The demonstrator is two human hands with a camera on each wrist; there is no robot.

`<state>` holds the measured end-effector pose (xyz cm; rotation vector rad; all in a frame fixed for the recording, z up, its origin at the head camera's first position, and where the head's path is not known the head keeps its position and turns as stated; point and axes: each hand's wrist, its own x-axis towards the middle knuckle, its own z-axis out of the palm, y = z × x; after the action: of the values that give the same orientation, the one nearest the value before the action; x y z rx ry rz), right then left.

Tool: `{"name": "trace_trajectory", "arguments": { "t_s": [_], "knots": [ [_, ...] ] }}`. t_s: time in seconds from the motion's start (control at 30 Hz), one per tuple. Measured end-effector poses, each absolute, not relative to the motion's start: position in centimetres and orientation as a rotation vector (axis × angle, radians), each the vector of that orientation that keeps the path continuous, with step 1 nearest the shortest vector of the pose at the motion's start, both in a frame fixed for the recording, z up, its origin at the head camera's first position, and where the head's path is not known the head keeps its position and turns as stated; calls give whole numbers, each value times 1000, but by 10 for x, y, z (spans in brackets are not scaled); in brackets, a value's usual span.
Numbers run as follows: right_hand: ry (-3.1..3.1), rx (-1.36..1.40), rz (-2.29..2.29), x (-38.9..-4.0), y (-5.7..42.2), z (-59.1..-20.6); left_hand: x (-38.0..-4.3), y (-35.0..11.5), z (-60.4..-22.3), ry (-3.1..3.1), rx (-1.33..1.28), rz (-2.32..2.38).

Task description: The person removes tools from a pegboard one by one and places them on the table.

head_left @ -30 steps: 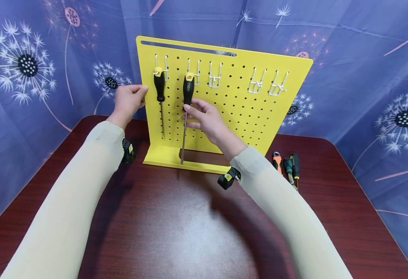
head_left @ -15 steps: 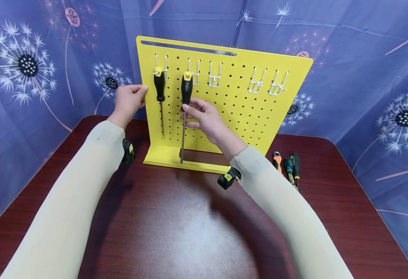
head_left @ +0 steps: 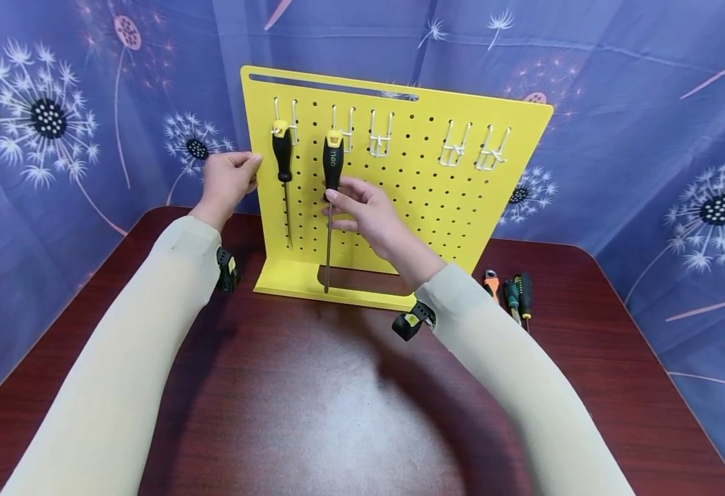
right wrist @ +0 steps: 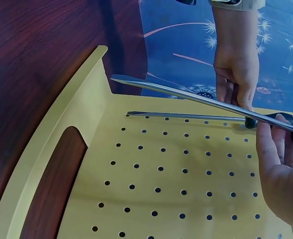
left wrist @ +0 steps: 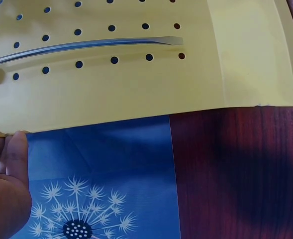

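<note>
My left hand pinches the left edge of the upright yellow pegboard; in the left wrist view its thumb and fingers close on that edge. My right hand holds a black-and-yellow screwdriver in front of the board, thumb and fingers around the handle's lower end. Its long shaft points down and its yellow top is level with a white wire hook; whether they touch I cannot tell. A similar screwdriver hangs from the leftmost hook. Its flat-tipped shaft crosses the left wrist view.
Several more white wire hooks sit along the board's upper part, carrying nothing. Right of the board, an orange-handled tool, a green-handled tool and a black-handled screwdriver lie on the dark red table. A blue patterned curtain hangs behind.
The right hand with the screwdriver shifts slightly left, then slightly back right and down, in front of the same hook. The left hand stays on the board's edge.
</note>
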<state>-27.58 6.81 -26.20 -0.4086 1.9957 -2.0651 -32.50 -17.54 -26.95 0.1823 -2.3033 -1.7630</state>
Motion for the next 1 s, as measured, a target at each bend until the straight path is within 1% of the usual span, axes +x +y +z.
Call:
{"name": "trace_trajectory", "arguments": {
  "t_s": [0.5, 1.0],
  "knots": [
    [1971, -467, -2032, -258, 87, -264, -325, -176, -269, -2285, 170, -1776],
    [1872, -431, -2072, -239, 113, -275, -325, -177, -271, -2274, 132, -1787]
  ]
}}
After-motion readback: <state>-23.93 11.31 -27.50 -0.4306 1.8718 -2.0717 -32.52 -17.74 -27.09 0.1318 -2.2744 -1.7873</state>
